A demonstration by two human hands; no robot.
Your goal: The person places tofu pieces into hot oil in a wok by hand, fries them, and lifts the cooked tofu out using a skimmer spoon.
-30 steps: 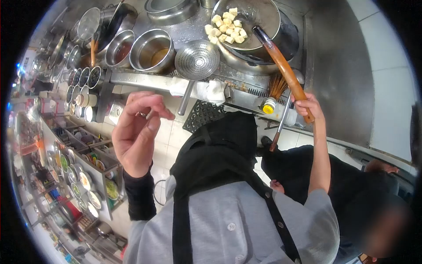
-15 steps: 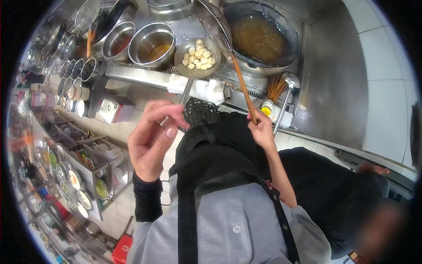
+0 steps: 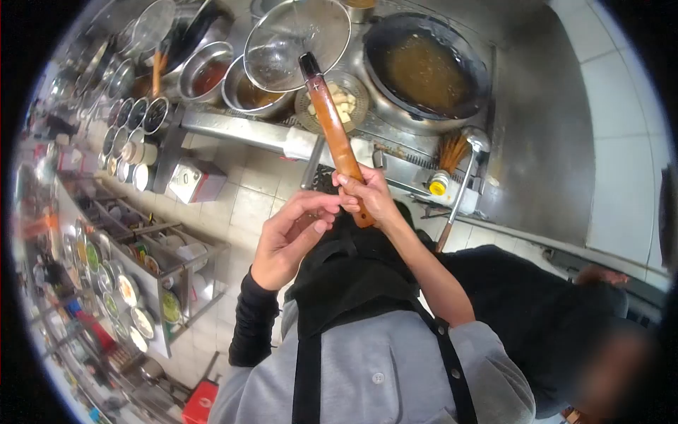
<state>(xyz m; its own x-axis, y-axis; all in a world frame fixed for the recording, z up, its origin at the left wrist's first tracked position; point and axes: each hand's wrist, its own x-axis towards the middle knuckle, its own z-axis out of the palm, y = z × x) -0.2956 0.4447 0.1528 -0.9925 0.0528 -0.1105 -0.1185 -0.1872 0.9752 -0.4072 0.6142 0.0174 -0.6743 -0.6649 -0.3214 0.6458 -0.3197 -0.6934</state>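
My right hand (image 3: 372, 194) is wrapped round the wooden handle of a wire-mesh strainer (image 3: 296, 32). The strainer's mesh hangs above the metal pots, partly covering one pot of brownish liquid (image 3: 258, 95). Close beside the handle's lower end is my left hand (image 3: 293, 233), fingers bent and thumb apart, with its fingertips at the right hand's fingers; whether they touch is hard to tell. Beneath the strainer handle, a perforated skimmer (image 3: 361, 92) holds pale cut chunks (image 3: 342, 106), partly hidden. A dark wok (image 3: 424, 67) with brownish liquid stands to the right.
Right of my hands lie a bamboo brush (image 3: 452, 150), a yellow-capped bottle (image 3: 438, 185) and a ladle (image 3: 478, 141). A person in dark clothing (image 3: 515, 297) is close on my right. Shelves with several food-filled bowls (image 3: 127, 290) stand at left.
My right hand has swung the strainer left, from beside the wok to over the metal pots. My left hand has moved right, up to the right hand.
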